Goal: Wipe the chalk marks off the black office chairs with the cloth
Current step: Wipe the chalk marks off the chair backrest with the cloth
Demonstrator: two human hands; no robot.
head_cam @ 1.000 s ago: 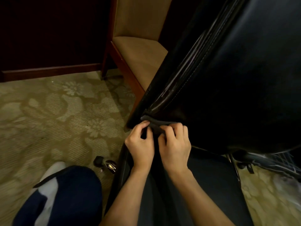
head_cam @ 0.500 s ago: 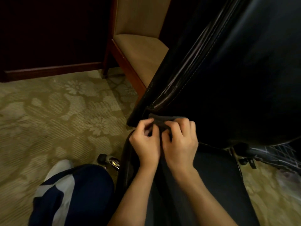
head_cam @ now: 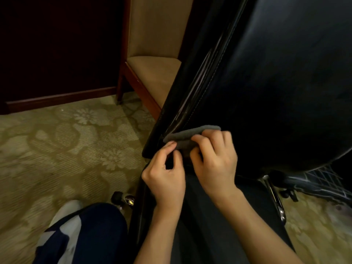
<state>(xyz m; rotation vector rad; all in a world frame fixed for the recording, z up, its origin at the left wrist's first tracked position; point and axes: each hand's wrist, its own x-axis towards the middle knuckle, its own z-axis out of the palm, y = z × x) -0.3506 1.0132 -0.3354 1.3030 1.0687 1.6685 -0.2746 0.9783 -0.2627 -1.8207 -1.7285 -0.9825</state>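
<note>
A black leather office chair [head_cam: 276, 82] fills the right half of the view, its backrest leaning up to the right above the dark seat [head_cam: 224, 216]. Pale chalk streaks [head_cam: 192, 96] run along the backrest's stitched left edge. A folded grey cloth [head_cam: 187, 136] lies against the lower end of that edge. My left hand [head_cam: 165, 174] pinches the cloth's near left part with fingertips and thumb. My right hand [head_cam: 215, 161] grips the cloth from the right, fingers curled over it.
A tan upholstered chair with a red-brown wooden frame [head_cam: 150, 73] stands just behind the office chair. A patterned beige carpet [head_cam: 66, 149] covers the floor. My knee in dark trousers [head_cam: 95, 237] and a chair caster [head_cam: 118, 197] are at lower left. Dark wall panelling [head_cam: 57, 44] is at the back.
Both hands have shifted slightly up along the backrest's lower edge, and more of the grey cloth now shows above my fingers.
</note>
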